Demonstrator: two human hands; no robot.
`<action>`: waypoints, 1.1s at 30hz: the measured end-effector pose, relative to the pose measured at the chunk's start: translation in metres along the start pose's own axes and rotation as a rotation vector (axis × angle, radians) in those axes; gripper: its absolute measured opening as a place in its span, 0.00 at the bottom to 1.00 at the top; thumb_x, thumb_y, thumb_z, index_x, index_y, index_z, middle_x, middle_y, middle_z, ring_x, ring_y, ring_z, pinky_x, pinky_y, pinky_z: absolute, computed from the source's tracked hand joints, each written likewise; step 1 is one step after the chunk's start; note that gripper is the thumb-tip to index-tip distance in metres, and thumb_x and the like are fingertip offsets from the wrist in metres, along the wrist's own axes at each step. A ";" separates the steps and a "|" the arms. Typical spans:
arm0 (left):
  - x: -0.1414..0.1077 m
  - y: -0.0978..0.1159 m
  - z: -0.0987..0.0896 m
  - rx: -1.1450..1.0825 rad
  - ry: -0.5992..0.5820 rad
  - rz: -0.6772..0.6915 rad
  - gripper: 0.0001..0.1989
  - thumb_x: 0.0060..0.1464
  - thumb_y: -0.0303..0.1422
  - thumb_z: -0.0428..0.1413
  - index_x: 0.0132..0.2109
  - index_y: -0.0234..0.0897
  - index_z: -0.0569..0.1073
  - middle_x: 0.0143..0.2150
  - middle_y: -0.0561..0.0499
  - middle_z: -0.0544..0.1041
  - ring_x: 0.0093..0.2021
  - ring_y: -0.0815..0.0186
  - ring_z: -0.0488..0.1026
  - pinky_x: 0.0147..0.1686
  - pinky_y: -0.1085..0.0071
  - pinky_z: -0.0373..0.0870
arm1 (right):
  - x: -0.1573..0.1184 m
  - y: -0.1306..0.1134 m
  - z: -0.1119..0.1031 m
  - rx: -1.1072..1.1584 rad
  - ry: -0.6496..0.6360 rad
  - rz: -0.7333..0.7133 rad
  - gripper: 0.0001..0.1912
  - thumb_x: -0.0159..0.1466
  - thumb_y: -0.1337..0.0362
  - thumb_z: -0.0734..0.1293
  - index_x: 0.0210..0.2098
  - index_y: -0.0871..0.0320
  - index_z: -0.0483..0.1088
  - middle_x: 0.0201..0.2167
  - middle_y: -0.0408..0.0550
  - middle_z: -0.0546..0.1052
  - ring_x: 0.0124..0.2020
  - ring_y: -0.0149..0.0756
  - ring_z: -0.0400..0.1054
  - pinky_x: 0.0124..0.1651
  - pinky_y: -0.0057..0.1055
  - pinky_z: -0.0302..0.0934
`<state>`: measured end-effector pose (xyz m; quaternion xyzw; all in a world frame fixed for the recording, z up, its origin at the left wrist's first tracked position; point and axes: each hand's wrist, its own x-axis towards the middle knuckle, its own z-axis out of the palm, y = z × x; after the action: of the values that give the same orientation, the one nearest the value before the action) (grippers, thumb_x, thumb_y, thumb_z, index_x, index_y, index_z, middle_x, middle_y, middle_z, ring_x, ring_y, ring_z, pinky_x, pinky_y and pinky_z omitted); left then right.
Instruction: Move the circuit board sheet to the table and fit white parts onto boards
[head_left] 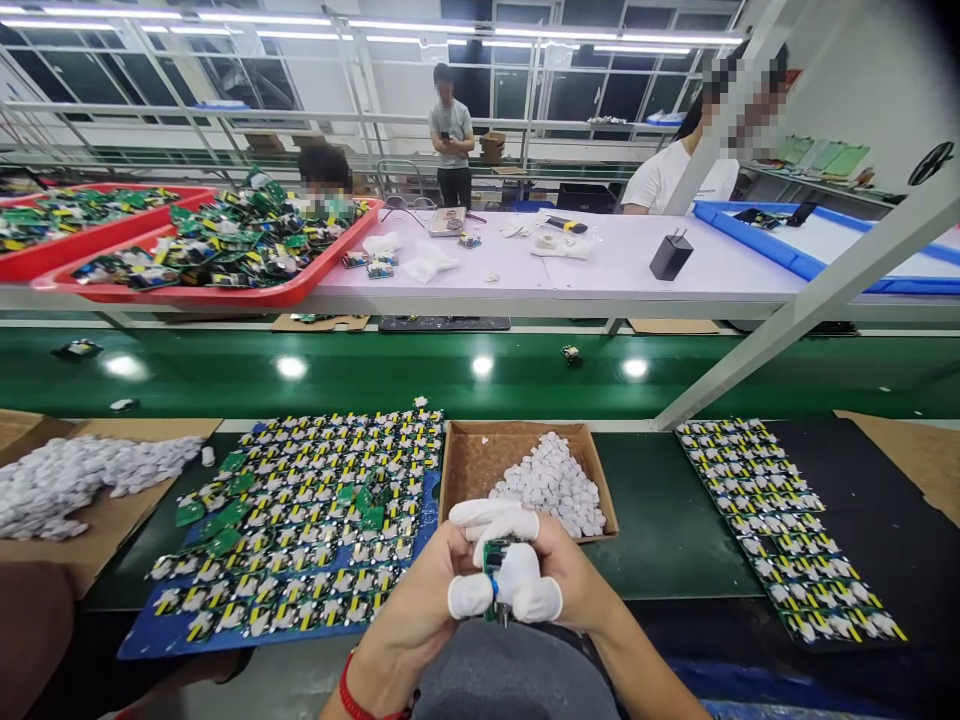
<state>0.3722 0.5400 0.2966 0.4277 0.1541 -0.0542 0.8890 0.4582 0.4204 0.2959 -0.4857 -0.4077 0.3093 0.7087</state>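
In front of my lap, both hands hold a small green circuit board [493,553] with dark and blue components. My left hand [444,568] grips its left side, thumb and fingertips in white finger cots. My right hand [559,570], also in finger cots, closes on the right side; a white rounded shape there may be a cot or a pad, I cannot tell which. Just beyond my hands stands a cardboard tray [469,455] with a heap of small white pieces [553,485]. Left of it, rows of circuit boards [300,520] lie on a blue sheet [225,640].
More boards in rows [787,530] lie at right on a black mat [885,560]. White pieces [90,480] cover cardboard at left. Behind a green belt [375,375], a shelf [517,275] bears a red tray [315,285] of boards and a black adapter [671,255]. Other people are beyond.
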 end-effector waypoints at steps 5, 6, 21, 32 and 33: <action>0.003 0.002 -0.007 0.043 -0.061 -0.009 0.36 0.24 0.39 0.72 0.46 0.35 0.76 0.38 0.44 0.80 0.39 0.57 0.76 0.37 0.67 0.72 | -0.004 0.001 0.002 0.050 -0.013 0.000 0.20 0.48 0.53 0.75 0.38 0.55 0.76 0.46 0.53 0.77 0.50 0.46 0.69 0.53 0.39 0.61; 0.004 0.002 -0.008 0.061 -0.069 -0.011 0.36 0.24 0.39 0.72 0.46 0.34 0.76 0.38 0.43 0.80 0.39 0.57 0.76 0.36 0.68 0.71 | -0.004 0.002 0.002 0.043 -0.009 -0.009 0.19 0.49 0.55 0.75 0.38 0.54 0.76 0.45 0.53 0.77 0.50 0.45 0.69 0.53 0.39 0.61; 0.015 0.006 -0.012 0.109 -0.092 -0.034 0.28 0.25 0.39 0.71 0.39 0.34 0.79 0.30 0.49 0.77 0.28 0.69 0.69 0.29 0.76 0.67 | -0.003 0.018 0.004 -0.060 0.095 -0.074 0.18 0.58 0.50 0.65 0.40 0.56 0.75 0.43 0.53 0.76 0.46 0.44 0.69 0.49 0.39 0.63; 0.018 0.001 -0.021 0.045 0.052 -0.072 0.15 0.35 0.38 0.68 0.28 0.32 0.76 0.21 0.52 0.73 0.23 0.71 0.70 0.22 0.79 0.67 | 0.000 0.044 0.002 0.109 0.047 0.151 0.27 0.56 0.48 0.68 0.52 0.53 0.69 0.51 0.53 0.71 0.28 0.28 0.66 0.30 0.26 0.65; 0.017 0.000 -0.025 0.015 0.051 -0.068 0.17 0.34 0.40 0.68 0.29 0.32 0.77 0.21 0.53 0.73 0.22 0.71 0.70 0.21 0.78 0.68 | -0.001 0.047 0.000 0.174 0.003 0.178 0.32 0.56 0.45 0.67 0.56 0.51 0.64 0.57 0.55 0.66 0.25 0.25 0.65 0.26 0.24 0.64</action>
<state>0.3831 0.5595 0.2764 0.4299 0.1907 -0.0748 0.8793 0.4558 0.4356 0.2513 -0.4569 -0.3337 0.4045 0.7185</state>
